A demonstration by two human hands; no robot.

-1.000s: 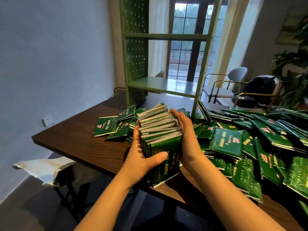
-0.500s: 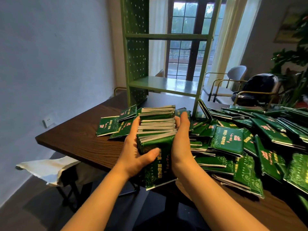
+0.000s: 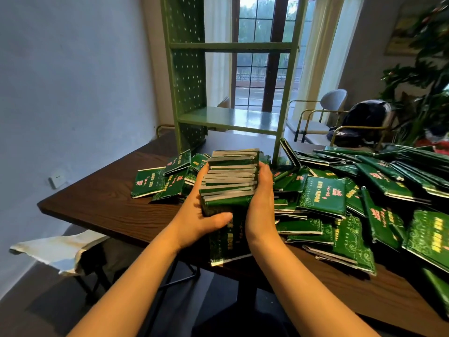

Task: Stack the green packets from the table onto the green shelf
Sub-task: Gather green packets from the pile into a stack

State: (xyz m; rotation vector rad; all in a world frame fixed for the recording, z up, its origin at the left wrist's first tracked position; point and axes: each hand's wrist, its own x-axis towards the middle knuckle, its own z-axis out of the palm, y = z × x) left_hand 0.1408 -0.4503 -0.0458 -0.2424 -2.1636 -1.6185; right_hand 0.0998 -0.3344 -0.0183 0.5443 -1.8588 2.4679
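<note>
Left hand (image 3: 202, 218) and right hand (image 3: 261, 207) clamped a squared bundle of green packets (image 3: 230, 183) at frame centre, fingers wrapped, evidently for carrying to the green shelf (image 3: 230, 119).

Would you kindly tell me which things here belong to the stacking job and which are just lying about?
Job: stack of green foil packets gripped by left hand and right hand; loose green packets; dark wooden table; green metal shelf.
Idle: grey chair; black bag; leafy plant.
</note>
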